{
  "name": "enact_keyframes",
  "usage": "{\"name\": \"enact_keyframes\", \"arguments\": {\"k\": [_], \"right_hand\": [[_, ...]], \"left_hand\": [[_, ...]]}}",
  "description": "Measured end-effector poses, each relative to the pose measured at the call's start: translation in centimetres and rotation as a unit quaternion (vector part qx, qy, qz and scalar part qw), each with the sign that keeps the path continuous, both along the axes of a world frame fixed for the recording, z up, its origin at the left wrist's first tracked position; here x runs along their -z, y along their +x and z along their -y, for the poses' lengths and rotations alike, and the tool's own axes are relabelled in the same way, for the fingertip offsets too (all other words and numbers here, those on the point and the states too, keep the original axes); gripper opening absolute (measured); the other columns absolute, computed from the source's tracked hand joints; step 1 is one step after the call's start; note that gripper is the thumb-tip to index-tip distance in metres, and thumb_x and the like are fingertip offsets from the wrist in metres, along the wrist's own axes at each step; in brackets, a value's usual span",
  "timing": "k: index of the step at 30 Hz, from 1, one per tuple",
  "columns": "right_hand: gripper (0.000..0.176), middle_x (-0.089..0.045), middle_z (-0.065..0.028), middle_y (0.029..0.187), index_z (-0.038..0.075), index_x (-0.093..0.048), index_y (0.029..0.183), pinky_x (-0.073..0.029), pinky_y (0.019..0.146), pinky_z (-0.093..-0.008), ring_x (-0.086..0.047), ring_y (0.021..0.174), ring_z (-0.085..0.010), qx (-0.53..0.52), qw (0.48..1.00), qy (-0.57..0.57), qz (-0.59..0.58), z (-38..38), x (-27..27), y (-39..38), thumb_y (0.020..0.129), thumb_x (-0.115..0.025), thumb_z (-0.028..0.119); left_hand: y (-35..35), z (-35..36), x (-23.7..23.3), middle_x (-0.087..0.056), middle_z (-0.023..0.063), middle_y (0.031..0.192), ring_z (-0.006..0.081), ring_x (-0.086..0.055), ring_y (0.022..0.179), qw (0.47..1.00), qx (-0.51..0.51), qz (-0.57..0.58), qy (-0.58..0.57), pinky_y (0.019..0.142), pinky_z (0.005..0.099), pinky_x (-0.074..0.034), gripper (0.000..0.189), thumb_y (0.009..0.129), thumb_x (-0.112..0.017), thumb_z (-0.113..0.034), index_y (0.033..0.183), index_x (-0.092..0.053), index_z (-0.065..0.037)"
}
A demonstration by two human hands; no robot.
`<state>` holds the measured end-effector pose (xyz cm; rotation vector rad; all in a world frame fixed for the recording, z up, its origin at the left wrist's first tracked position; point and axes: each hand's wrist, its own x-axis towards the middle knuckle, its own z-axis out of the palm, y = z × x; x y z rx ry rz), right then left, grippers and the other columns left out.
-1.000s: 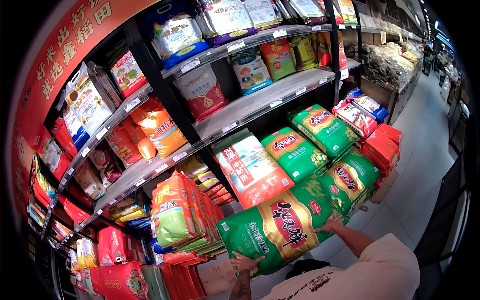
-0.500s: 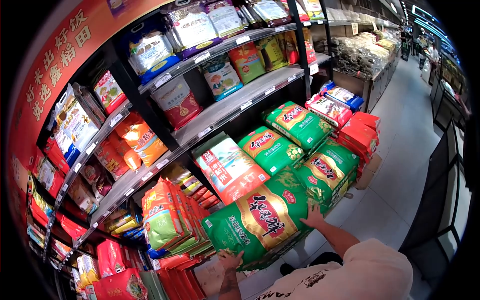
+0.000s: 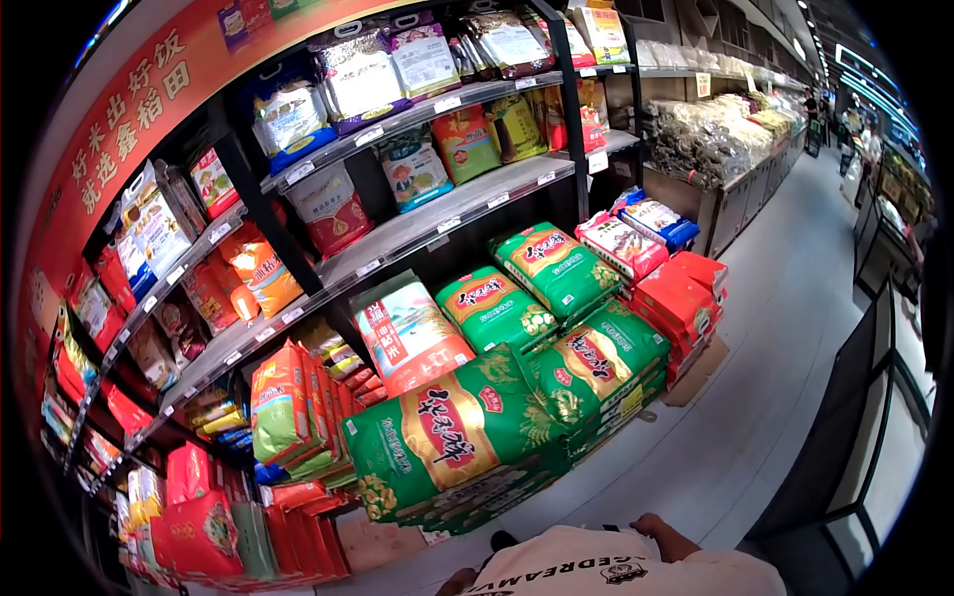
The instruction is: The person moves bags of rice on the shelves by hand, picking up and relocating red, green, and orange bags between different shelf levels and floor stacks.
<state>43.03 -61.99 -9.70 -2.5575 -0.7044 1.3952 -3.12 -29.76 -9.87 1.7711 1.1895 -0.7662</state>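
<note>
A large green rice bag [image 3: 393, 437] with a gold and red label lies flat on top of a stack of similar bags. Both hands are apart from it, close to my white shirt [image 3: 596, 571]. My right hand [image 3: 653, 526] is beside the shirt at the lower middle, its fingers mostly hidden. Only a dark bit of my left hand [image 3: 459, 582] shows at the bottom edge, and its fingers cannot be made out. Just behind the front bag is another green rice bag [image 3: 601, 353], on its own stack.
A white and red rice bag [image 3: 407, 333] leans behind the stack. Red packs [image 3: 676, 308] are piled to the right on a cardboard box [image 3: 701, 372]. Shelves [image 3: 407, 243] of rice bags run behind. A tiled aisle [image 3: 765, 328] passes along the right, with dark-framed cases [image 3: 845, 447] opposite.
Both hands have let go of the large green bag and drawn back toward my body. The bag lies on the stack; the view has shifted, so the bags appear further left.
</note>
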Motion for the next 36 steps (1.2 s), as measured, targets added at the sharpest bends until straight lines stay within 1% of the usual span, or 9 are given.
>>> {"name": "enact_keyframes", "arguments": {"k": [2,4,5,8,9,13,18,26,36], "right_hand": [[0.045,-0.064,-0.0166,0.071,-0.002,-0.067,0.079,-0.053,0.053,-0.0399,-0.064,0.061,-0.0272,0.103,0.994,-0.027,-0.036,4.8,-0.2,2.1,0.077,-0.059,0.043],[0.042,-0.063,-0.0154,0.064,0.000,-0.064,0.067,-0.053,0.053,-0.0387,-0.062,0.055,-0.0259,0.148,0.988,-0.019,-0.033,8.2,-0.5,4.0,0.075,-0.058,0.040],[0.042,-0.062,-0.0148,0.060,0.000,-0.063,0.061,-0.052,0.054,-0.0382,-0.061,0.052,-0.0252,0.171,0.985,-0.015,-0.029,9.5,-1.2,5.1,0.075,-0.058,0.039],[0.040,-0.061,-0.0131,0.069,-0.003,-0.061,0.075,-0.052,0.049,-0.0392,-0.065,0.061,-0.0259,0.212,0.976,0.031,-0.026,11.9,-2.1,7.9,0.080,-0.058,0.036],[0.039,-0.061,-0.0137,0.070,-0.003,-0.062,0.081,-0.052,0.050,-0.0382,-0.064,0.061,-0.0256,0.240,0.968,0.062,-0.026,12.2,-3.1,8.5,0.080,-0.057,0.036],[0.036,-0.061,-0.0124,0.076,-0.003,-0.059,0.094,-0.049,0.048,-0.0356,-0.062,0.060,-0.0230,0.319,0.934,0.159,-0.034,12.8,-3.2,9.9,0.081,-0.059,0.030],[0.037,-0.059,-0.0106,0.076,-0.002,-0.057,0.099,-0.047,0.046,-0.0341,-0.060,0.058,-0.0219,0.393,0.901,0.162,-0.091,14.7,-2.1,7.4,0.082,-0.058,0.031],[0.037,-0.060,-0.0106,0.071,-0.003,-0.062,0.089,-0.049,0.046,-0.0350,-0.060,0.056,-0.0212,0.453,0.883,0.073,-0.100,19.3,-2.4,1.9,0.080,-0.060,0.033],[0.035,-0.061,-0.0136,0.077,-0.002,-0.057,0.092,-0.050,0.053,-0.0380,-0.061,0.060,-0.0257,0.502,0.862,0.043,-0.059,16.6,-4.7,10.6,0.083,-0.057,0.032]], "left_hand": [[3.0,4.1,1.3,-0.052,0.0224,0.121,0.0336,-0.048,0.114,0.997,0.062,-0.009,-0.047,0.094,0.0389,-0.039,0.057,0.082,-0.051,-0.045,0.120,-0.051,-0.003],[5.2,6.3,1.7,-0.058,0.0212,0.111,0.0368,-0.052,0.107,0.990,-0.009,0.129,0.053,0.087,0.0424,-0.041,0.040,0.085,-0.046,-0.039,0.108,-0.061,-0.010],[6.9,6.3,1.4,-0.059,0.0222,0.106,0.0383,-0.053,0.105,0.997,-0.063,0.046,0.027,0.085,0.0421,-0.042,0.039,0.084,-0.047,-0.038,0.103,-0.063,-0.009],[10.5,4.1,2.1,-0.063,0.0195,0.096,0.0345,-0.060,0.092,0.965,0.243,0.027,0.100,0.078,0.0436,-0.047,0.034,0.075,-0.059,-0.034,0.088,-0.067,-0.004],[11.4,3.5,-0.3,-0.063,0.0198,0.096,0.0345,-0.061,0.090,0.967,0.232,0.027,0.099,0.077,0.0438,-0.048,0.034,0.075,-0.057,-0.035,0.087,-0.067,-0.004],[17.0,1.0,-4.0,-0.061,0.0231,0.101,0.0386,-0.057,0.097,0.969,0.170,0.079,0.163,0.085,0.0452,-0.045,0.050,0.075,-0.053,-0.046,0.094,-0.065,-0.001],[26.2,2.2,-19.0,-0.057,0.0266,0.104,0.0408,-0.053,0.101,0.927,0.034,0.231,0.294,0.088,0.0442,-0.043,0.050,0.073,-0.062,-0.032,0.112,-0.054,-0.001],[34.0,-6.8,-15.2,-0.038,0.0263,0.126,0.0431,-0.036,0.118,0.810,-0.088,0.258,0.520,0.098,0.0475,-0.032,0.065,0.069,-0.069,-0.028,0.123,-0.043,-0.003],[43.4,-14.2,-16.8,-0.010,0.0203,0.147,0.0406,-0.005,0.135,0.846,-0.044,0.081,0.525,0.098,0.0700,-0.008,0.086,0.068,-0.069,-0.044,0.137,-0.030,-0.011]]}}
